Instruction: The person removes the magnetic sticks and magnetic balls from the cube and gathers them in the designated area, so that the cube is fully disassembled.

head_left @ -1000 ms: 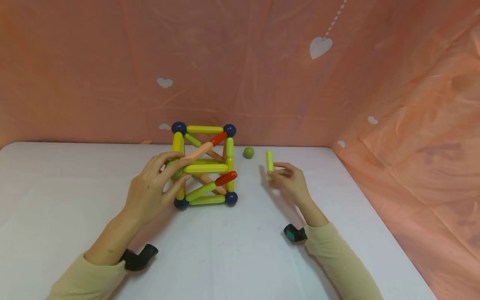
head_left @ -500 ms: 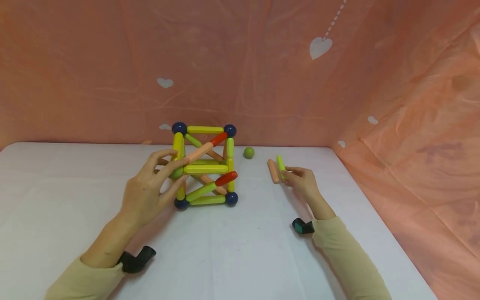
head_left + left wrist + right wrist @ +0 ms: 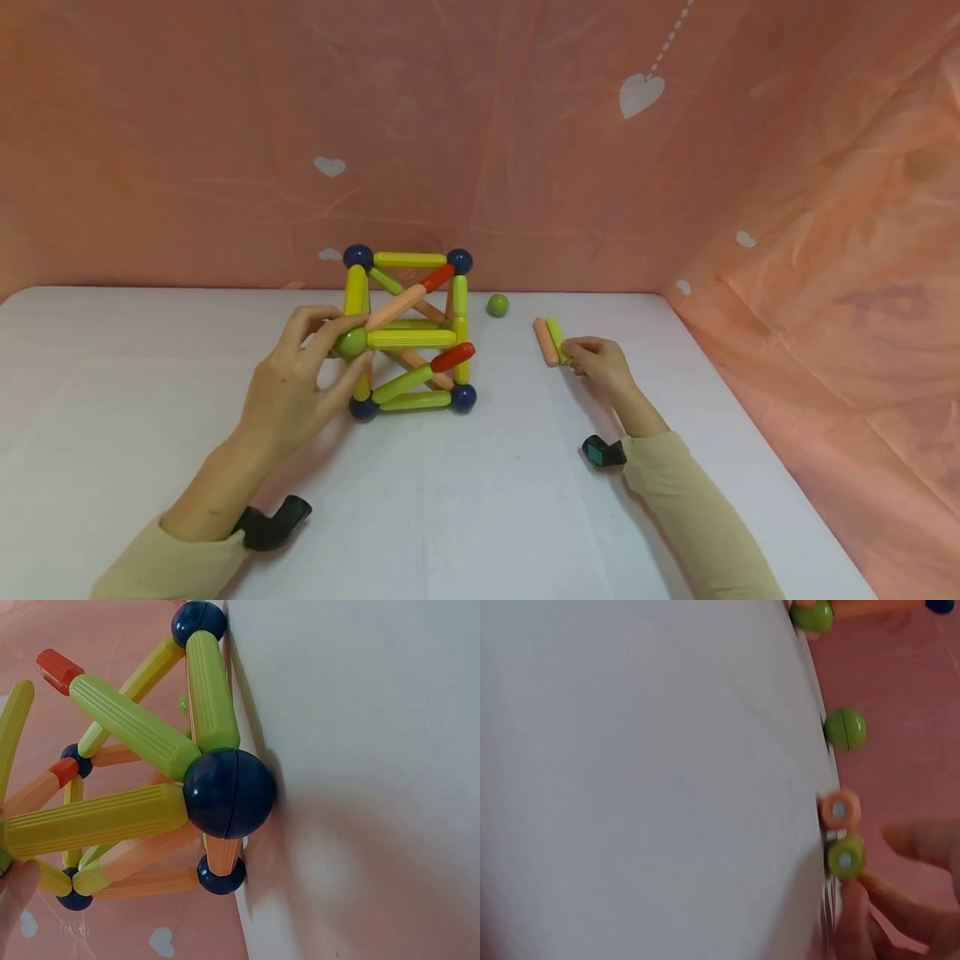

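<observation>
My left hand [image 3: 296,375] holds a green ball [image 3: 351,342] on the left side of a frame built from magnetic rods and balls; its fingertips [image 3: 16,894] show at the end of a yellow rod [image 3: 97,817]. Dark blue balls [image 3: 462,397] form the frame's corners. On the right, my right hand [image 3: 600,363] pinches the near end of a light green magnetic rod [image 3: 553,332] by its fingertips. That rod lies alongside an orange rod [image 3: 545,342] on the table; both metal-tipped ends show in the right wrist view, where one finger [image 3: 922,838] is raised off the rod.
A loose green ball [image 3: 498,305] sits between the frame and the two rods, near the back of the white-covered table [image 3: 480,508]. Two red-tipped rods [image 3: 452,357] slant across the frame's front. A pink curtain [image 3: 480,150] hangs close behind.
My right hand has moved the green rod to the right, lowered it and brought it beside the orange rod, which it had covered from view. My left hand stays at the frame, its fingers shifted slightly.
</observation>
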Tool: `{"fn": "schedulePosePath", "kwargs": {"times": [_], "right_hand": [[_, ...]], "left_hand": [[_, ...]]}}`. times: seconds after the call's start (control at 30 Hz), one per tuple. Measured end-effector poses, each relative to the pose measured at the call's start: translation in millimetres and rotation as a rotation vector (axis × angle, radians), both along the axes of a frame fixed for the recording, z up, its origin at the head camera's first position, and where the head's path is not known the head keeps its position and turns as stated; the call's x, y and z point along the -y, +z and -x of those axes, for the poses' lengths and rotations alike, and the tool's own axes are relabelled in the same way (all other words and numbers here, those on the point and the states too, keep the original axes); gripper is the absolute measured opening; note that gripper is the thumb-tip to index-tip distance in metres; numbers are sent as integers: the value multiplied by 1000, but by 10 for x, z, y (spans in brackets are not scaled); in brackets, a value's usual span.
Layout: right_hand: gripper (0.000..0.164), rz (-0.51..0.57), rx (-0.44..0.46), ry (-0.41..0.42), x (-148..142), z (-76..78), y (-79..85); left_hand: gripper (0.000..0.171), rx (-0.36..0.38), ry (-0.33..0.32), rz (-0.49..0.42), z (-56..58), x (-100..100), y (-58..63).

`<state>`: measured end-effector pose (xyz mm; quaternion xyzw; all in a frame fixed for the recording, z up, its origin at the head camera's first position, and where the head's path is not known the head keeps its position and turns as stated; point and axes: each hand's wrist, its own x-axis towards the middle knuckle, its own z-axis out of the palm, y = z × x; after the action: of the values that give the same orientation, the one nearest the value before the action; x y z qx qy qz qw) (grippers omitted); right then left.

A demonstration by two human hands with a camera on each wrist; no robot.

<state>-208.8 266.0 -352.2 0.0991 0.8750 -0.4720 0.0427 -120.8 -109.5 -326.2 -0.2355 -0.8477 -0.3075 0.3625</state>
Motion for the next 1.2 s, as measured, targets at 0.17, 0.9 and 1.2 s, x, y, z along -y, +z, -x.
{"fn": "schedulePosePath", "kwargs": {"times": [0.17,0.9,1.2], "right_hand": [[37,76,-111,-55,127,-44,60],[36,538,-183,391,904,-395,287],[41,530,-114,533,1096,-490,211]], "left_hand": [[51,26,-16,-19,-8,20,23],[46,104,-177,-192,-13,69,57],[44,147,-157,-197,-24,66,77]]}}
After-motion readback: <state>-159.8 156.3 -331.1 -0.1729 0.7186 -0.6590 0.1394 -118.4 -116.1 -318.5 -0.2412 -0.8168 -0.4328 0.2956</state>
